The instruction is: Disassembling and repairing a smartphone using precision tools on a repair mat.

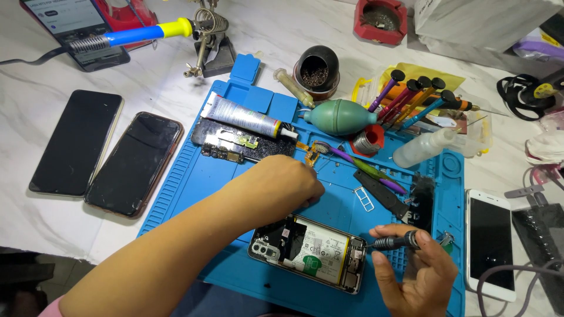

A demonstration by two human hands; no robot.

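- On the blue repair mat (194, 182), seen from the head camera, an opened smartphone (308, 253) is laid with battery and boards exposed.
- A small screwdriver (392, 241) is pinched by the right hand (418, 273), its tip set at the phone's right end.
- The left hand (281, 186) is curled, knuckles up; its fingertips are hidden, so any grasp cannot be told.
- A glue tube (247, 117), green dust blower (339, 117), purple-handled tweezers (364, 168) and SIM tray (364, 199) are spread just beyond.

Left of the blue rubber work mat (194, 182) lie two dark phone screens (76, 142); right of it, one white-framed phone screen (490, 243); beyond it, a lit phone screen (70, 14).
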